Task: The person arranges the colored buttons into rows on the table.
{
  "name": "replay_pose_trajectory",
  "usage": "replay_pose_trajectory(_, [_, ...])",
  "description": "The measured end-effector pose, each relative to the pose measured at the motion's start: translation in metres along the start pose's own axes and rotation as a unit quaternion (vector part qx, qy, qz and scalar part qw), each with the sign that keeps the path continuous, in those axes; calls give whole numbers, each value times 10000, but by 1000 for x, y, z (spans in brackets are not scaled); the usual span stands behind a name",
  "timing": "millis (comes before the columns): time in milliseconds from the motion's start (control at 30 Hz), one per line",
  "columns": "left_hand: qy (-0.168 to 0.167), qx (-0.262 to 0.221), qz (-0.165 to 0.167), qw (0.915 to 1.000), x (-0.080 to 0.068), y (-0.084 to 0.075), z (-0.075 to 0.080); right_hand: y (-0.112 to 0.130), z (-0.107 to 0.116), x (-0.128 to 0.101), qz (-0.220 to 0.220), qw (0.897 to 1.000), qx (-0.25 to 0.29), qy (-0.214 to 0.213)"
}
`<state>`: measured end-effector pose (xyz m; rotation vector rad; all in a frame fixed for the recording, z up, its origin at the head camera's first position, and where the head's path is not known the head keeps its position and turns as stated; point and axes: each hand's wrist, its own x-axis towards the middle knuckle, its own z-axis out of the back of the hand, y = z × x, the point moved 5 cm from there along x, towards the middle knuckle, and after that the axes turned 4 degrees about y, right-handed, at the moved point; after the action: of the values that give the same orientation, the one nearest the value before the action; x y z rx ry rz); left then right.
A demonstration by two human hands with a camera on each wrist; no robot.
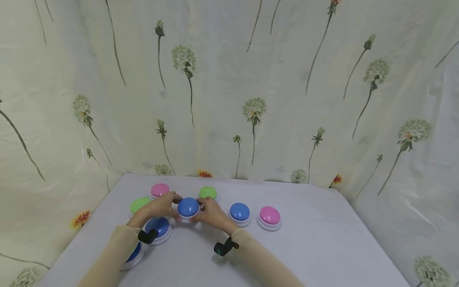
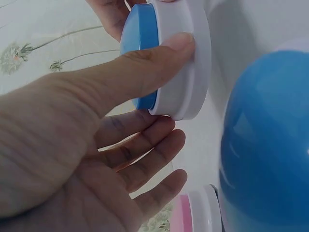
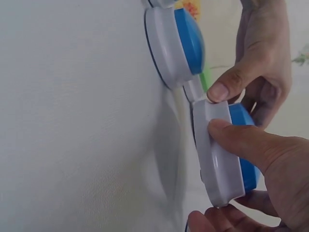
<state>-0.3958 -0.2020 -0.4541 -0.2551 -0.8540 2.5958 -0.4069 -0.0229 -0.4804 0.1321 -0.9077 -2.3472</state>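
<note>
Blue-domed round plastic buzzer w/ white base (image 1: 188,208): looks light, rigid, smooth; probably best taken at base rim. Left hand (image 1: 161,206) & right hand (image 1: 212,213) both pinch its white rim.

Buttons crowd my left side: a blue button (image 1: 158,226), green button (image 1: 139,205) and pink button (image 1: 159,190). Bare tabletop (image 1: 322,247) lies open on my right, beyond another pink button (image 1: 269,215).

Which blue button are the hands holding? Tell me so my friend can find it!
Look at the grey table in front of the flowery curtain. In the cluster of round buttons, find the blue button in the middle. It alone has the left hand and right hand gripping its white base.
</note>
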Motion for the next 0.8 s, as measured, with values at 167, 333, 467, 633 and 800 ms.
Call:
replay_pose_trajectory(167, [-59,-109,-15,9999,1,-10,0,0,10,-6,60,9999,-144,-20])
replay_pose_trajectory(333, [-162,-157,-299,9993,4,-33,-1,1,32,-21,127,9998,-166,-66])
replay_pose_trajectory(467, [-164,-152,-505,9985,5,-58,-3,0,52,-37,104,9996,-218,-123])
replay_pose_trajectory(633, [-182,-80,-802,9966,5,-91,-8,1,78,-63,184,9992,-259,-225])
replay_pose_trajectory(800, [-243,20,-1117,9934,4,-119,-16,-1,98,-90,199,9991,-177,-318])
